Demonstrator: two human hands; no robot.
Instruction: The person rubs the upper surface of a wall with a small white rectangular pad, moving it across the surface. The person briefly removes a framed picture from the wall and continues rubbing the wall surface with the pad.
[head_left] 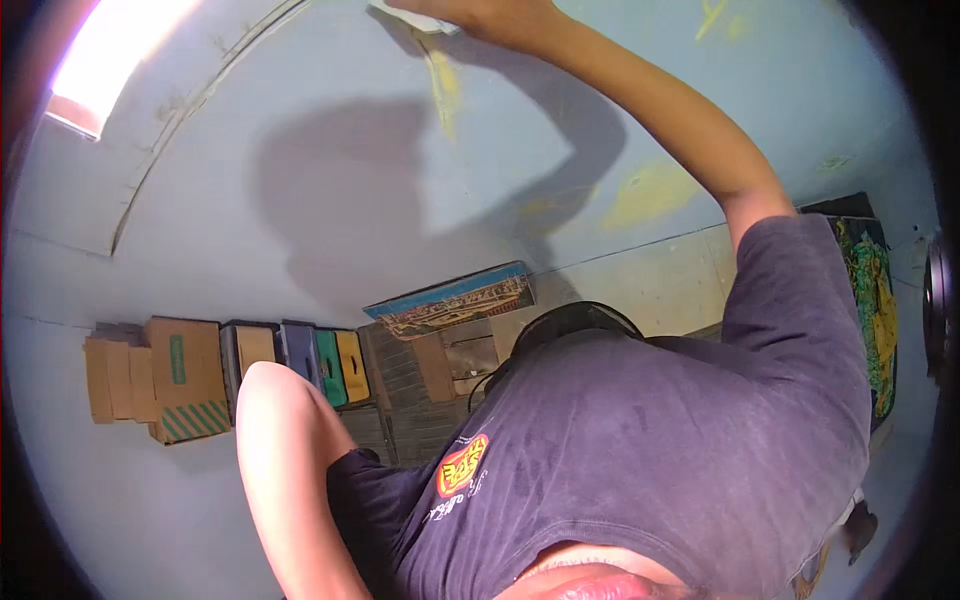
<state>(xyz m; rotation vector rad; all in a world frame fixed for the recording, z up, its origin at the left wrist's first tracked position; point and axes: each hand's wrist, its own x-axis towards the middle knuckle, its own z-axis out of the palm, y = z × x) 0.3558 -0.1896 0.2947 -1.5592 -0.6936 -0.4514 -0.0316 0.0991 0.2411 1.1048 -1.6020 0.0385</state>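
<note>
Right hand (pixel 480 15) raised far up, pressing a pale pad (pixel 415 18) on the blue wall (pixel 330 180) above a yellow streak (pixel 443 85); left hand unseen.

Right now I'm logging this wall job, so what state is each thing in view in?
Right hand: raised, pressing a pale pad against the wall.
Pale pad: flat on the wall, mostly cut off by the picture's edge.
Wall: pale blue, with yellow patches.
Cardboard boxes: shut, in a row.
Left hand: out of view; only the upper arm shows.
</note>
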